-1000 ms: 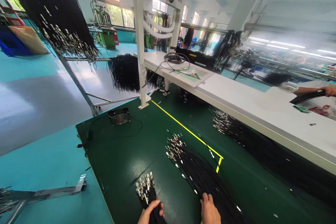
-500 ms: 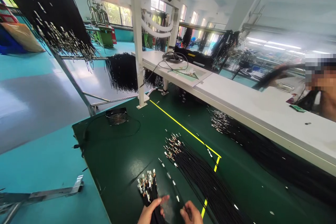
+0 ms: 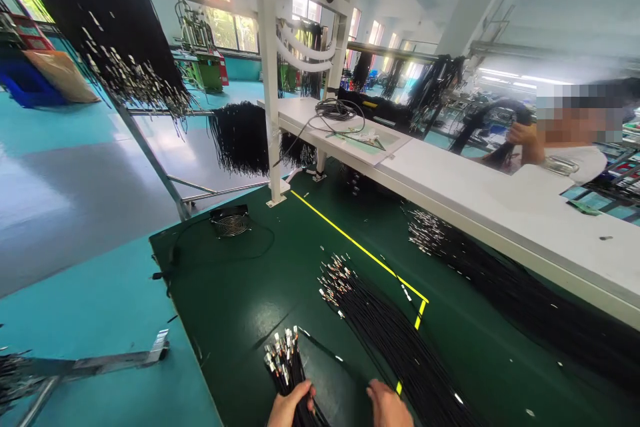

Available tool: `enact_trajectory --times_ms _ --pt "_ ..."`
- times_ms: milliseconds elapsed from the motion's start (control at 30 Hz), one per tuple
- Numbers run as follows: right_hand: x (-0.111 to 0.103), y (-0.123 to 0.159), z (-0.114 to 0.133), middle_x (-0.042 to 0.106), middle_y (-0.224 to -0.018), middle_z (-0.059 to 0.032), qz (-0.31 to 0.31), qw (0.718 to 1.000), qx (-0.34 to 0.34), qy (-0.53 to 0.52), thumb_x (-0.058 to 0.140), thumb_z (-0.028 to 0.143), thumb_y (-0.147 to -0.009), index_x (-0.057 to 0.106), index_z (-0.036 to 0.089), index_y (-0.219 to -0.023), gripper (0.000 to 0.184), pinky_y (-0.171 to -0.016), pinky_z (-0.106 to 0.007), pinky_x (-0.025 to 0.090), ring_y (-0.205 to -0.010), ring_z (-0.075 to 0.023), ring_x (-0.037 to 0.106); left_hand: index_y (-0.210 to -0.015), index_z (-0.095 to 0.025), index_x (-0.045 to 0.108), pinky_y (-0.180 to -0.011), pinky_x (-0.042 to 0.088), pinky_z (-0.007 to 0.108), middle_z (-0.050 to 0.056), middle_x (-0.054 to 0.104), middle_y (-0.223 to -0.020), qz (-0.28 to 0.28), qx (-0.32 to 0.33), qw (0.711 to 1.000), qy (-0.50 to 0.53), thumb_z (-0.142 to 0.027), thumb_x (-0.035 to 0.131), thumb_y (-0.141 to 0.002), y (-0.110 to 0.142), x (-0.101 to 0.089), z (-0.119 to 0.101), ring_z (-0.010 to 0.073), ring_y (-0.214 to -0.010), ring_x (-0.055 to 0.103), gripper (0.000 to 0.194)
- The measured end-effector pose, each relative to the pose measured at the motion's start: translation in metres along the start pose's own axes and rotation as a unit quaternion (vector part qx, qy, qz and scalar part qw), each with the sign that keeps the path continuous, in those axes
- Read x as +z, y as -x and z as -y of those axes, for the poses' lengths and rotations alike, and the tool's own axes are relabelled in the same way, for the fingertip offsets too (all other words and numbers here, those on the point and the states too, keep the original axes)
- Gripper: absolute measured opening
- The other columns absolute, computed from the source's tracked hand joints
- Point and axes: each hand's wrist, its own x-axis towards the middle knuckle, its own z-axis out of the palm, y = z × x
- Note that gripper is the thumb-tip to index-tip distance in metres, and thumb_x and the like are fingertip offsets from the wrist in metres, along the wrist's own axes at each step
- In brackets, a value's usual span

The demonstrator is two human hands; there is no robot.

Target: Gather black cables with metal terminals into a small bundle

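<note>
Both hands sit low at the near edge, close together. The left hand (image 3: 290, 405) is curled closed with its thumb across; the right hand (image 3: 389, 405) lies palm down, fingers bent.

Bright daylight from windows (image 3: 227, 30), glare on the floor (image 3: 75, 180), wide-angle edge distortion.

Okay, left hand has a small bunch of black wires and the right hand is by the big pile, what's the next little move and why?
Probably slide the right hand onto the loose wire lying between the bunch in the left hand and the big pile, and draw it to the bunch. That wire lies apart, near both hands.
</note>
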Motion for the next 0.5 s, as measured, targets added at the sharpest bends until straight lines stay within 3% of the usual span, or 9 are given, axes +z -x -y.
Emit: enact_trajectory --times_ms 100,167,300,400,500 --pt "-0.029 -0.004 -0.042 0.066 -0.080 -0.0058 0.027 0.999 0.019 0.035 0.019 0.027 -0.081 0.053 0.024 -0.082 0.034 -0.061 -0.034 0.044 -0.079 -0.0239 0.062 -0.053 -0.011 0.059 -0.041 0.040 0.023 0.001 0.050 -0.038 0.013 0.004 1.000 0.005 -0.039 0.068 -0.053 0.000 0.001 -0.001 0.0109 -0.038 0.046 0.030" --pt "-0.030 -0.004 -0.061 0.064 -0.089 -0.0086 0.022 0.999 0.014 0.034 0.022 0.028 -0.081 0.052 0.022 -0.092 0.032 -0.064 -0.034 0.046 -0.082 -0.0228 0.062 -0.055 -0.010 0.060 -0.041 0.040 0.022 0.001 0.050 -0.039 0.018 0.005 1.000 0.003 -0.039 0.067 -0.054 0.000 0.002 -0.002 0.0109 -0.039 0.047 0.030" --pt "0.002 -0.004 -0.066 0.058 -0.103 -0.0111 -0.002 0.996 0.016 0.090 0.025 0.025 -0.080 0.049 0.018 -0.099 0.031 -0.062 -0.035 0.049 -0.075 -0.0218 0.063 -0.058 -0.010 0.061 -0.043 0.041 0.022 0.001 0.051 -0.040 0.024 0.009 1.000 -0.008 -0.038 0.068 -0.053 0.004 0.008 -0.007 0.0112 -0.041 0.048 0.030" --pt "0.024 -0.008 -0.055 0.058 -0.096 -0.0079 -0.010 0.989 0.046 0.143 0.019 0.017 -0.081 0.051 0.019 -0.092 0.033 -0.058 -0.036 0.049 -0.065 -0.0203 0.064 -0.059 -0.010 0.061 -0.044 0.041 0.022 0.001 0.051 -0.041 0.034 0.006 0.999 -0.003 -0.039 0.068 -0.053 0.008 0.012 -0.010 0.0110 -0.041 0.047 0.030" --pt "0.031 -0.010 -0.051 0.057 -0.092 -0.0068 -0.014 0.985 0.067 0.158 0.016 0.015 -0.081 0.051 0.019 -0.088 0.036 -0.055 -0.037 0.049 -0.061 -0.0201 0.063 -0.058 -0.010 0.060 -0.043 0.040 0.022 0.001 0.051 -0.042 0.046 0.010 0.999 -0.001 -0.039 0.067 -0.054 0.010 0.012 -0.011 0.0104 -0.041 0.047 0.030"
